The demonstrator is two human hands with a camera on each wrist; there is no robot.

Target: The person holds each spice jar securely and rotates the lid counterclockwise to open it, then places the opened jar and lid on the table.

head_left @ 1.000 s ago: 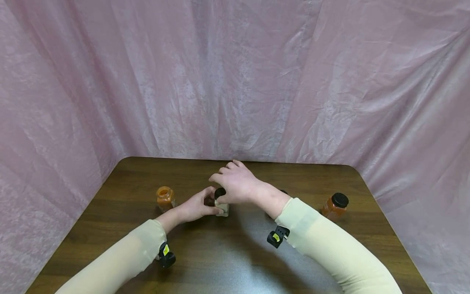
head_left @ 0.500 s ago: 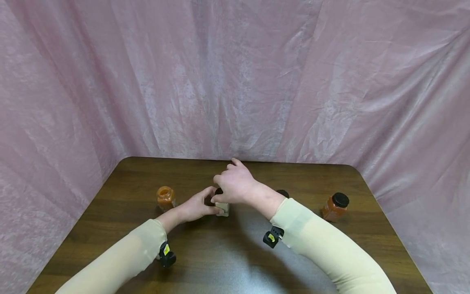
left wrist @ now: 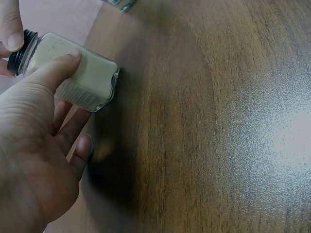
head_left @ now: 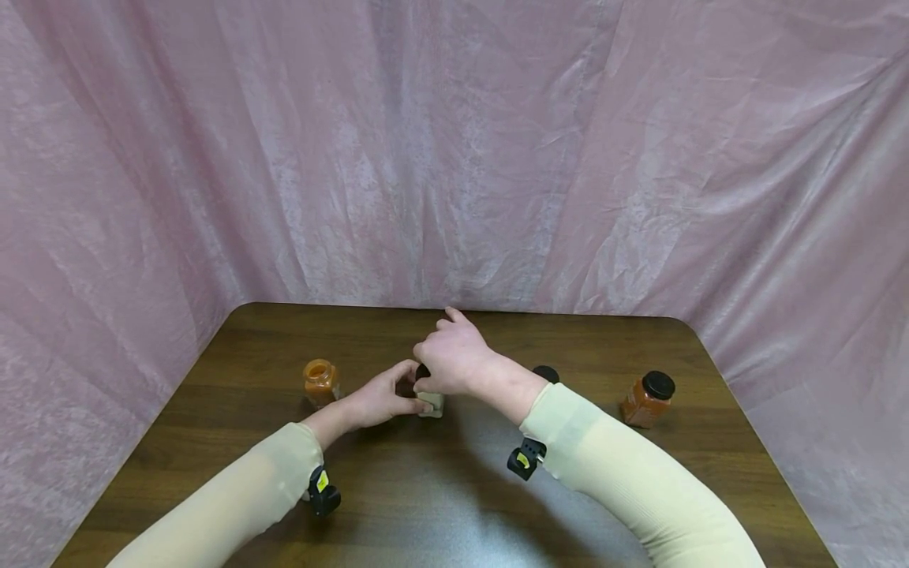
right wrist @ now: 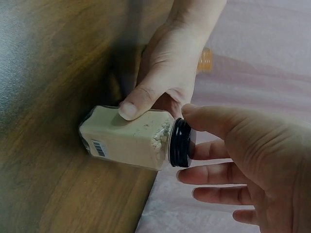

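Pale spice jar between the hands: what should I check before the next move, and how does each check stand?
1. Left hand grips jar body: ok.
2. Right hand fingers on black cap: ok.
3. Jar base on table: ok.
4. Jar upright: ok.
5. Cap loose or tight: cannot tell.
6. Open orange jar and capped orange jar apart from the hands: ok.

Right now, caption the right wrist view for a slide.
Left hand steadies a pale powder jar on the wooden table; right hand pinches its black cap.
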